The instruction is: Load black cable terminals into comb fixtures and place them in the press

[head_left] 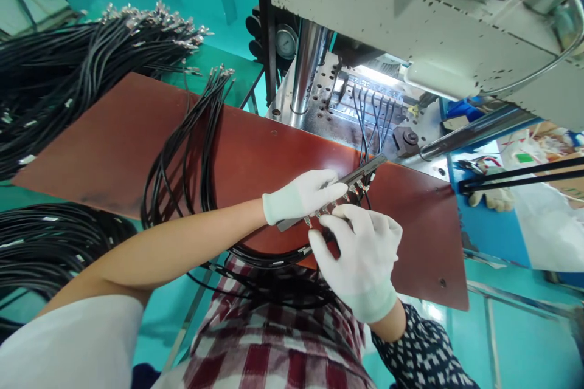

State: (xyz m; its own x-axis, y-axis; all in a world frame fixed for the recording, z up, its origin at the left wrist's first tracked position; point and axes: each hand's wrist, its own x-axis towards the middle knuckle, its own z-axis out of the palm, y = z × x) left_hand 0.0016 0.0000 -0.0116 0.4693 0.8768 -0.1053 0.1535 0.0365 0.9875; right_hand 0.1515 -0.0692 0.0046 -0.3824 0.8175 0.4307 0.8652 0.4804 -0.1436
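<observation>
My left hand (305,194), in a white glove, grips a narrow grey metal bar (376,164) that lies at a slant above the red-brown board. Along the bar's near side sits a row of small metal cable connectors (347,197). My right hand (360,255), gloved as well, is bent over the lower end of this row. Its thumb and forefinger come close together at an end connector (308,221); the exact contact is partly hidden. Black cables (274,260) loop under the hands and over my lap.
The red-brown board (406,225) spans the space before me, with a cable bundle (207,127) across it. Beyond stands a press with steel posts (306,67) and a lit die (365,97) holding several cables. Large cable piles (100,55) lie left; a glove (495,197) lies right.
</observation>
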